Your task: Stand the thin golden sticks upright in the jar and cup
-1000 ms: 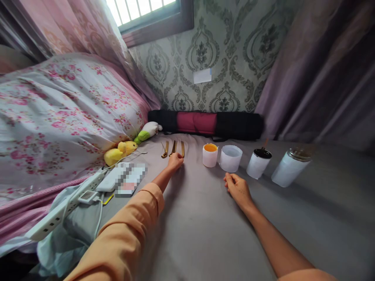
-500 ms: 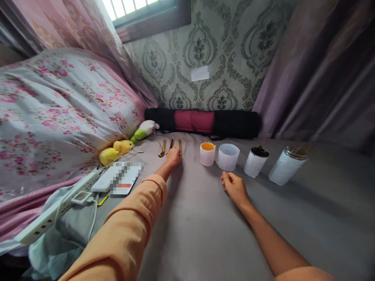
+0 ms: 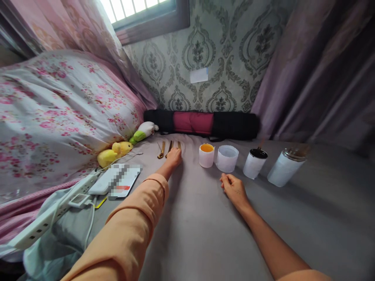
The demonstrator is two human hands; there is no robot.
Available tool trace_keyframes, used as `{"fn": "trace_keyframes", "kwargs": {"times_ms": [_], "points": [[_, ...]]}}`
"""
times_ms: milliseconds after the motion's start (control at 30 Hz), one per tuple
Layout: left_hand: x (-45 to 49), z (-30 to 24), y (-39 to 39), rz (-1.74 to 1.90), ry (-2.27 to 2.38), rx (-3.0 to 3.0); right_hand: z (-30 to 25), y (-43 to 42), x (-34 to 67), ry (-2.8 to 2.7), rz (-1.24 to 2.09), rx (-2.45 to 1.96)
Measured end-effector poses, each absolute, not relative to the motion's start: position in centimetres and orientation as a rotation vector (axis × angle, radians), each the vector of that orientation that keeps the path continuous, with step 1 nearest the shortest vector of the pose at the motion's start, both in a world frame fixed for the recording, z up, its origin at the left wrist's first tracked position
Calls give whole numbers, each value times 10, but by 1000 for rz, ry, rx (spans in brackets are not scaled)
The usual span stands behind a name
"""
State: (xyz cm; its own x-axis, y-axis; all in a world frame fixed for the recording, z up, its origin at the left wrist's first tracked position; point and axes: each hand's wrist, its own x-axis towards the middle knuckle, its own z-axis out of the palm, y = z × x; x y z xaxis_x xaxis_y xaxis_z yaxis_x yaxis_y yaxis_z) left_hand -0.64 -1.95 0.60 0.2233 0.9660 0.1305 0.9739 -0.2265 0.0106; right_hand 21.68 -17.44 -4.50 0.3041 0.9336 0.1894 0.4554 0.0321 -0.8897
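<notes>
The left hand [image 3: 175, 157] reaches over the grey sheet [image 3: 199, 230] toward its far edge, left of the middle, where slim gold utensils [image 3: 169, 147] lie in a short row with their lengths running toward that edge. The hand covers the near ends of those on the right; the leftmost lie clear, just beside it. Its fingers are bent downward, but their tips are hidden, so I cannot tell whether they are clamped on a utensil or merely resting there.

The right hand [image 3: 235, 190] has its fingers curled together, near the wide white cup [image 3: 227, 160] and on its near side. That cup stands in a row with an orange-lined cup [image 3: 206, 157] to its left and, toward the right edge, a dark-mouthed can [image 3: 254, 166] and a metal-rimmed jar [image 3: 284, 171].

A black and maroon roll [image 3: 193, 122] lies along the far edge. By the left edge are a yellow plush toy [image 3: 108, 158], a phone [image 3: 125, 181] and, toward the near left corner, a white power strip [image 3: 38, 230].
</notes>
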Motion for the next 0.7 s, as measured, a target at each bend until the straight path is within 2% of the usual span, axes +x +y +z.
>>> {"fn": "trace_keyframes", "kwargs": {"times_ms": [700], "points": [[-6, 3, -19, -214, -2017, -2378, -45, -175, 217, -1287, 599, -1596]]}}
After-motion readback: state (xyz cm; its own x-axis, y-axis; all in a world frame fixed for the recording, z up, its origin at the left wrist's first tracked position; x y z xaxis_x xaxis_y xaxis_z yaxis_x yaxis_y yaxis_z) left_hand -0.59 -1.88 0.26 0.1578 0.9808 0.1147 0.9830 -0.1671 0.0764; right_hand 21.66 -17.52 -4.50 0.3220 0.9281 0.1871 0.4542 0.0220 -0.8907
